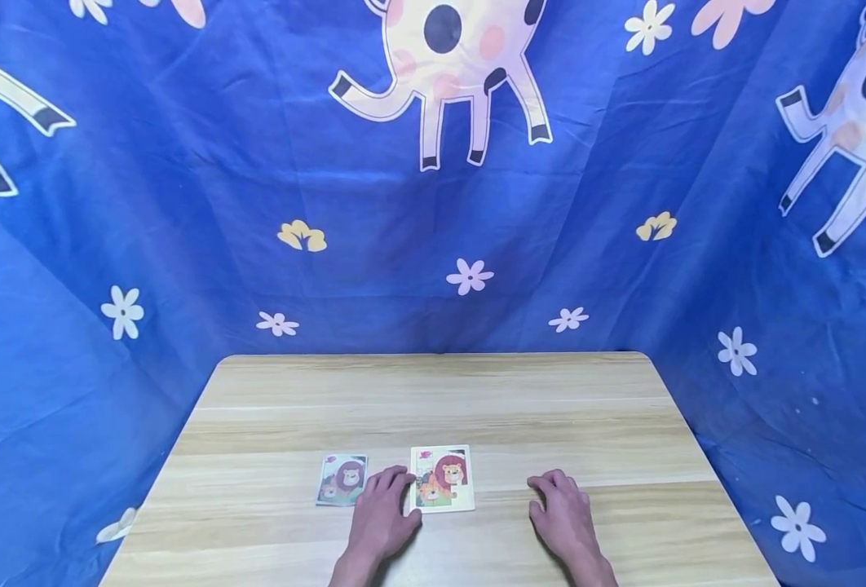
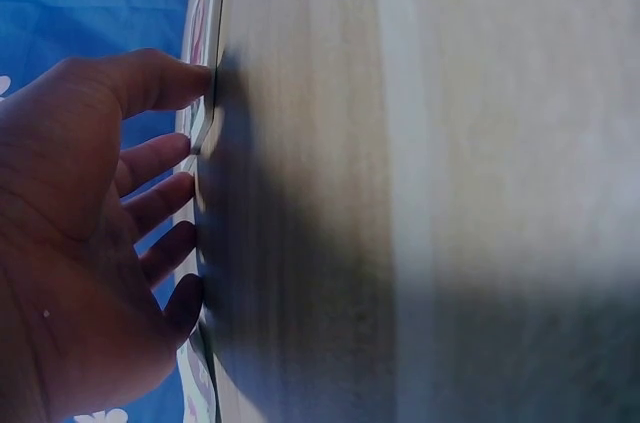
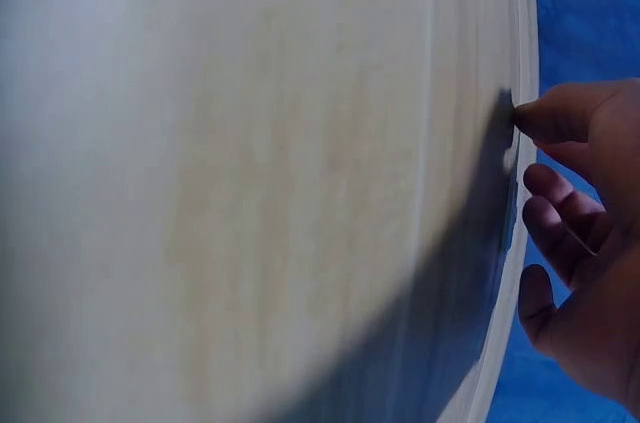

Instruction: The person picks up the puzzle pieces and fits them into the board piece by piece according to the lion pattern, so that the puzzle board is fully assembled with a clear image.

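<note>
A pale-framed jigsaw board with a lion picture lies flat on the table, its lower right part showing bare, light backing. My left hand rests at the board's left side, thumb and index fingertip right at its edge, fingers loosely bent. In the left wrist view, the thumb meets that edge low over the tabletop. To the right of the board, apart from it, my right hand rests on the table with relaxed, slightly curled fingers. Nothing shows between its thumb and index finger in the head view.
Left of my left hand lies a picture card with a similar lion image, partly overlapped by the fingers in the head view. The light wooden table has rounded far corners. Blue patterned cloth hangs behind it and along both sides.
</note>
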A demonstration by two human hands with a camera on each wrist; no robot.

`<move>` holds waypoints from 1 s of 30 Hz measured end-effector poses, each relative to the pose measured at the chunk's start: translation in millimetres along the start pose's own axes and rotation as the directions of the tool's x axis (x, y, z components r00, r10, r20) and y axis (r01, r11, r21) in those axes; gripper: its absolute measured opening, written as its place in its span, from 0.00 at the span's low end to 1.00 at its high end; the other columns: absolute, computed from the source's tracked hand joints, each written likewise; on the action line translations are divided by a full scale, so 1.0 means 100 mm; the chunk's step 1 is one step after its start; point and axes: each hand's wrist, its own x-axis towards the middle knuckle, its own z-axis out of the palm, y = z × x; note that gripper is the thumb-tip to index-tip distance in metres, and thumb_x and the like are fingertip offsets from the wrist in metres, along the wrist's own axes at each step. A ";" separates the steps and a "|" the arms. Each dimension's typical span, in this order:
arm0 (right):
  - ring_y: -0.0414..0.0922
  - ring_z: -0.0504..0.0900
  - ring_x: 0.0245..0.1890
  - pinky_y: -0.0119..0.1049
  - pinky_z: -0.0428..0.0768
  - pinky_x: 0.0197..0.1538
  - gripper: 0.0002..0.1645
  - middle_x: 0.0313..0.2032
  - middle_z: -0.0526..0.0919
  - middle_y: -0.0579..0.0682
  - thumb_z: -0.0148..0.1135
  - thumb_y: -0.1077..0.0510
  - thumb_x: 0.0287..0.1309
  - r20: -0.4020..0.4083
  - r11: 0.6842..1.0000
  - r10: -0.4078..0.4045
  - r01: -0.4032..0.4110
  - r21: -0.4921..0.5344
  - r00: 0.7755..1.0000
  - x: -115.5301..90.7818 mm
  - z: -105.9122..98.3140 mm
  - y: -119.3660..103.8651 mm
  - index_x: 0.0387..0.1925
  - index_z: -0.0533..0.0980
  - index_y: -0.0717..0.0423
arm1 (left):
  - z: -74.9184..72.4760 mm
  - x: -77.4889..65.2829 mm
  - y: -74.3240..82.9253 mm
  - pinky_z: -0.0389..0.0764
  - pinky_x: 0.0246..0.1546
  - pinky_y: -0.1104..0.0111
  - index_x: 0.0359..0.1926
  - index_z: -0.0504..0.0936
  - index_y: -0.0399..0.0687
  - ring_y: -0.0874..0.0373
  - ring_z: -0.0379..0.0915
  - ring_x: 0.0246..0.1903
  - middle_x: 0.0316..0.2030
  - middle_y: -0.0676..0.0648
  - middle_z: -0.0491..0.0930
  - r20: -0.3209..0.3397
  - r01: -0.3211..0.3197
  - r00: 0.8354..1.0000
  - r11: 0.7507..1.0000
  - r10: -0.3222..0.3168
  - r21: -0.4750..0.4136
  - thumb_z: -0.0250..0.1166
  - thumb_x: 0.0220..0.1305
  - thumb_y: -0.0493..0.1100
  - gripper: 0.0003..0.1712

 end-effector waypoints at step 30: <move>0.50 0.76 0.49 0.46 0.69 0.42 0.29 0.46 0.80 0.49 0.68 0.55 0.45 0.056 0.982 0.182 -0.185 0.047 0.982 -0.06 -0.14 0.20 0.54 0.79 0.49 | 0.03 0.00 0.00 0.74 0.52 0.47 0.49 0.81 0.51 0.46 0.69 0.56 0.56 0.48 0.76 -0.020 -0.001 1.000 1.000 0.001 -0.001 0.69 0.41 0.49 0.28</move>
